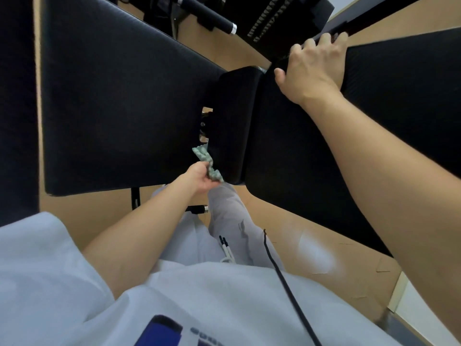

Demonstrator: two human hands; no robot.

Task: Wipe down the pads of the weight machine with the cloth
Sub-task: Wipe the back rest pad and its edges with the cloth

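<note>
Tan flooring (87, 216) showed around the machine as the left hand (199, 179) pinched the bunched green cloth (208, 163) against the seven-o'clock corner of the small middle pad (234, 116) to rub it, while the right hand (313, 68), at two o'clock, curled over the rim of the larger pad (287, 151), seemingly steadying it.

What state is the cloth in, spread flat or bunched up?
Bunched up: the cloth is a crumpled wad gripped in the left hand.

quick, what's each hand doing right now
left hand: grips the crumpled green patterned cloth
right hand: fingers curled over the end of the long black vinyl pad
</note>
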